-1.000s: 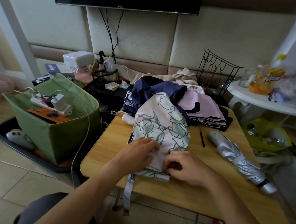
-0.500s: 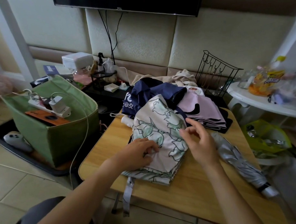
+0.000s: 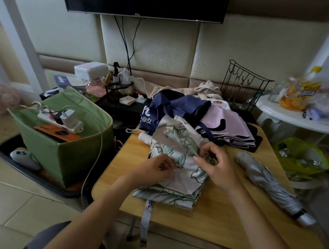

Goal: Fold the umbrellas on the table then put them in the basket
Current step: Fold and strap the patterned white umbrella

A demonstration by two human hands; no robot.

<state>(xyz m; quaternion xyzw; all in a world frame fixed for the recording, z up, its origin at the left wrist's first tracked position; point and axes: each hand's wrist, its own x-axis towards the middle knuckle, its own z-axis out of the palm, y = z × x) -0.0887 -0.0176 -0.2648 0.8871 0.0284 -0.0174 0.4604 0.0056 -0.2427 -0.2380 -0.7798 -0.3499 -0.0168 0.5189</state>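
Floral umbrella (image 3: 178, 143): lies in the middle of the wooden table (image 3: 222, 219), canopy loose and partly pleated, its white handle (image 3: 143, 137) pointing toward the far left edge and its strap (image 3: 145, 224) hanging over the near edge.
Left hand (image 3: 154, 172): presses down on the near-left panels, fingers bent onto the cloth (whether it actually pinches a fold, I cannot tell).
Right hand (image 3: 214, 165): pinches a pleat of the canopy between thumb and fingertips.
Handling: thin, soft fabric, probably slick and quick to spring out of its folds; the ribs underneath are stiff and likely bend if forced.
Where to hold: by the panel edges for pleating, then round the bundled canopy, closing with the strap.
Silver umbrella (image 3: 269, 185): already rolled, on the table's right side.
Navy umbrella (image 3: 171, 106) and pink umbrella (image 3: 230, 124): heaped at the far edge, unfolded.
Green basket (image 3: 65, 154): on the floor left of the table.
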